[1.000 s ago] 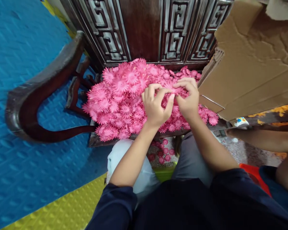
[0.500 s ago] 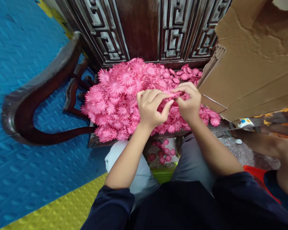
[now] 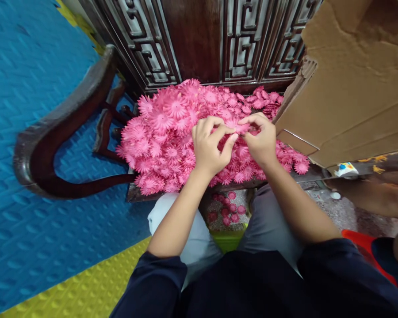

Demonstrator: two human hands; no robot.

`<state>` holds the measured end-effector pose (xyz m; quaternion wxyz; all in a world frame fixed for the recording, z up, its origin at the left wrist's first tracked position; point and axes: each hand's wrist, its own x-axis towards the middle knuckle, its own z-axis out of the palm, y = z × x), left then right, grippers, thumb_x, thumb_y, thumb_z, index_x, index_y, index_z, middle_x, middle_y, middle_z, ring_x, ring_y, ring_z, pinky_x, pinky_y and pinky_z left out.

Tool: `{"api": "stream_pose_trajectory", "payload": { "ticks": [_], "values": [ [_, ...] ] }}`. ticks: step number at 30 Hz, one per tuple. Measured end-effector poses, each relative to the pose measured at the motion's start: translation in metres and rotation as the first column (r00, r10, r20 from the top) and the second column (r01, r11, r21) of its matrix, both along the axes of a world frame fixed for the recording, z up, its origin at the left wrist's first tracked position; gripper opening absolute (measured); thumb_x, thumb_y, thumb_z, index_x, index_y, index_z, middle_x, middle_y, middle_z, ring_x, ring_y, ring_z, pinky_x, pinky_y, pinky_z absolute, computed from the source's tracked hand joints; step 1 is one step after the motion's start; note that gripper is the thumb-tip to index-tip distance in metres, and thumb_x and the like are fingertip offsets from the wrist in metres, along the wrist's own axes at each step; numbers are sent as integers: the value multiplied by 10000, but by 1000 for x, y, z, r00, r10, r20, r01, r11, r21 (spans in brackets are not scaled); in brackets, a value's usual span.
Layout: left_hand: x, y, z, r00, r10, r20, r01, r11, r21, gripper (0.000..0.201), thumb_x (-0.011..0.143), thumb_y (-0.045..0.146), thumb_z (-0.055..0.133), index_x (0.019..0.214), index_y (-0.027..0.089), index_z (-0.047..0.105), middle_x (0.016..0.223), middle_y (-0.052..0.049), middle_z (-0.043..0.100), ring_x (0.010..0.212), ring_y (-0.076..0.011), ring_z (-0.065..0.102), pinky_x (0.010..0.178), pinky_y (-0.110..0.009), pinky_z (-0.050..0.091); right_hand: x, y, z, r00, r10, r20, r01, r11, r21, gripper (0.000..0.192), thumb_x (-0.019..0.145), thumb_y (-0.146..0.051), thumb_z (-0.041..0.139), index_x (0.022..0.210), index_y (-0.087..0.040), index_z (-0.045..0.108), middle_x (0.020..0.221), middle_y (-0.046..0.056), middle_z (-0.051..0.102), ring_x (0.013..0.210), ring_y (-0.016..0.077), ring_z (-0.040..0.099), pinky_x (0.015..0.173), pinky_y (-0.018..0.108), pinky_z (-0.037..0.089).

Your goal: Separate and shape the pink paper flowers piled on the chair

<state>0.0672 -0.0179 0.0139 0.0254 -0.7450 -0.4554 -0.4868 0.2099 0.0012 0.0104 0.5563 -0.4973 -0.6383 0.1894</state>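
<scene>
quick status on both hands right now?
Left hand: closed, fingertips pinching one end of a pink flower piece over the pile.
Right hand: closed, pinching the same pink flower piece from the other side.

The flowers (image 3: pixel 172 132) were bright pink with fringed petals; the chair (image 3: pixel 66 128) was dark reddish-brown with a carved fret pattern; the floor mat (image 3: pixel 36 247) was blue with a yellow, ridged border; the cardboard (image 3: pixel 351 88) was plain brown; the sleeves (image 3: pixel 152 282) were navy
</scene>
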Motion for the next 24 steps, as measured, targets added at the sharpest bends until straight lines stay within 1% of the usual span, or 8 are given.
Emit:
{"api": "stream_pose_trajectory", "payload": {
  "ticks": [3,5,9,11,13,15,20,24],
  "values": [
    [2,4,3,999,-32,10,33,994,-103,239,840,423,526,817,229,663,895,-35,613,883,-187,539,821,-353,384,5,5,-1,999,3,-42,-2,1000,21,98,680,-178,640,775,-180,617,782,7,601,727,123,527,665,273,422],
    [3,5,4,997,-53,56,60,988,-143,242,852,419,514,827,229,662,890,-28,614,889,-179,547,828,-344,393,5,6,-3,996,38,-80,-37,999,10,128,688,-210,654,805,-187,605,818,13,602,753,128,537,690,283,433],
    [4,3,2,990,10,143,10,990,-138,277,876,403,482,775,202,644,839,-24,613,838,-162,552,784,-324,400,-4,4,-8,975,104,-198,-118,991,-63,384,655,-329,720,974,-221,535,942,16,582,732,108,535,690,282,453],
    [3,1,0,981,44,188,-22,993,-116,262,871,385,499,758,193,637,815,-22,609,818,-157,554,764,-318,398,-12,2,-11,957,108,-270,-146,981,-128,480,612,-390,749,983,-232,490,922,7,566,707,98,528,665,270,456],
    [2,-1,-1,967,51,249,-25,994,-108,239,865,363,518,750,188,634,792,-20,604,799,-148,556,745,-308,398,-19,-1,-13,938,142,-317,-209,959,-190,441,614,-437,737,903,-225,481,852,-4,559,690,93,530,656,261,457],
    [0,-1,-2,946,24,322,16,992,-122,227,860,349,532,735,186,628,764,-14,594,765,-131,550,719,-288,405,-25,-4,-14,916,186,-355,-272,939,-211,379,653,-464,699,843,-217,483,822,-4,565,710,96,549,677,259,463],
    [-1,2,-1,873,-45,486,157,969,-192,244,853,339,546,664,188,580,670,11,542,667,-101,511,641,-243,408,-29,-6,-13,883,206,-421,-306,934,-184,412,661,-497,681,921,-221,520,954,17,599,823,114,585,798,281,490],
    [2,1,-4,857,-65,511,190,962,-197,241,854,317,547,653,186,561,659,10,526,660,-102,503,624,-241,397,-26,-2,-14,868,216,-447,-323,930,-178,452,632,-528,689,928,-223,538,997,25,610,948,140,594,898,308,483]
  ]
}}
